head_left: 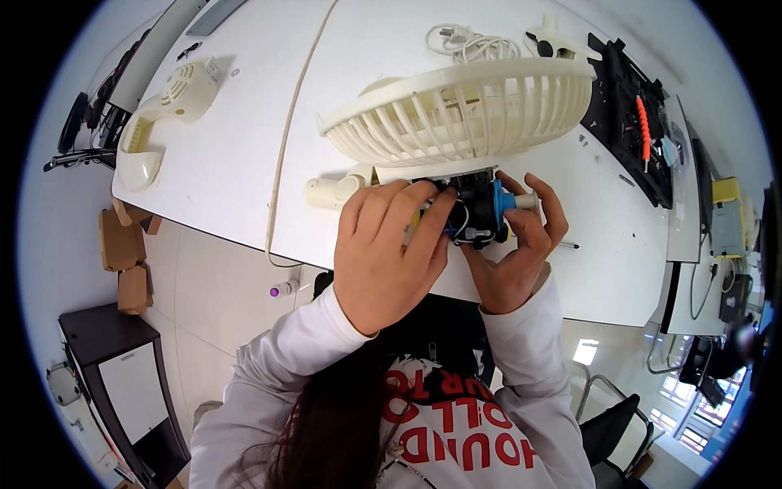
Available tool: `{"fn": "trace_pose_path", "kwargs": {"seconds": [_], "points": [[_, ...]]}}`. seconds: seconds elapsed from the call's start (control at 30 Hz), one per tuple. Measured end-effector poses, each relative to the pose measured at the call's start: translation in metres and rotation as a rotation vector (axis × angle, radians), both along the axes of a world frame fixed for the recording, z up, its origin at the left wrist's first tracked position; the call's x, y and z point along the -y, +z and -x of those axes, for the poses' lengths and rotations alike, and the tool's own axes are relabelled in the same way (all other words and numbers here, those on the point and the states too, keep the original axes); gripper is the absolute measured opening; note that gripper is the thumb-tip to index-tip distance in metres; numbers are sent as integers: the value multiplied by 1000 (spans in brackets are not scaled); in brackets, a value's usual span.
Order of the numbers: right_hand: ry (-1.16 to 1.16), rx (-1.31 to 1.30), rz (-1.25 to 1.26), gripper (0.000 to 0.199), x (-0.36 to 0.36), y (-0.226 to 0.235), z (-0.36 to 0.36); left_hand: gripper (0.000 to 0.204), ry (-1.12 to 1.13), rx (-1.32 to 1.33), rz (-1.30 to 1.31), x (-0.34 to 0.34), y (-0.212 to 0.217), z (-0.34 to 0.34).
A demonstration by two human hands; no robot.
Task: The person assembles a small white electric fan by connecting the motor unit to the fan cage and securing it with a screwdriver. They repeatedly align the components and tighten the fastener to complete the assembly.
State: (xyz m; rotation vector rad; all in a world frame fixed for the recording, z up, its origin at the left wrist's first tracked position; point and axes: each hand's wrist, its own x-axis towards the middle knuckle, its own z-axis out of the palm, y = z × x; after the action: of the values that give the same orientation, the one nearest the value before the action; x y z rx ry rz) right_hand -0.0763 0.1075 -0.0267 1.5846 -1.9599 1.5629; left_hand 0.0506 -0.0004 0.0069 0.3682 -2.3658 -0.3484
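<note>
A cream fan grille (456,118) stands on its edge on the white table, its ribbed side toward me. Attached to its near side is the black fan motor (481,208) with loose wires and a blue part (500,200) on its right, from which a pale cylindrical knob (527,201) sticks out. My left hand (391,244) grips the motor from the left, its fingertips hidden partly behind the motor and wires. From the right, my right hand (521,253) curls its thumb and fingers around the blue part and knob. A cream plastic fan piece (330,191) lies beside my left hand.
A coiled white cord with plug (481,45) lies behind the grille. To the right is a black tool case (623,114) with an orange-handled tool (643,130). A cream fan housing (183,90) rests at the left. A cable (285,147) crosses the table; a screwdriver (568,244) lies near the front edge.
</note>
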Motion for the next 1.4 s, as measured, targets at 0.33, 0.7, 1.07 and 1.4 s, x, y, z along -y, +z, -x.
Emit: {"fn": "trace_pose_path", "kwargs": {"seconds": [0.33, 0.7, 1.07, 1.4], "points": [[280, 39, -54, 82, -21, 12, 11, 48, -69, 33, 2, 6, 1, -10], [53, 110, -717, 37, -32, 72, 43, 53, 95, -91, -45, 35, -1, -18], [314, -29, -1178, 28, -6, 112, 59, 59, 104, 62, -157, 51, -16, -9], [319, -305, -1143, 26, -15, 97, 57, 55, 90, 25, -200, 52, -18, 4]]}}
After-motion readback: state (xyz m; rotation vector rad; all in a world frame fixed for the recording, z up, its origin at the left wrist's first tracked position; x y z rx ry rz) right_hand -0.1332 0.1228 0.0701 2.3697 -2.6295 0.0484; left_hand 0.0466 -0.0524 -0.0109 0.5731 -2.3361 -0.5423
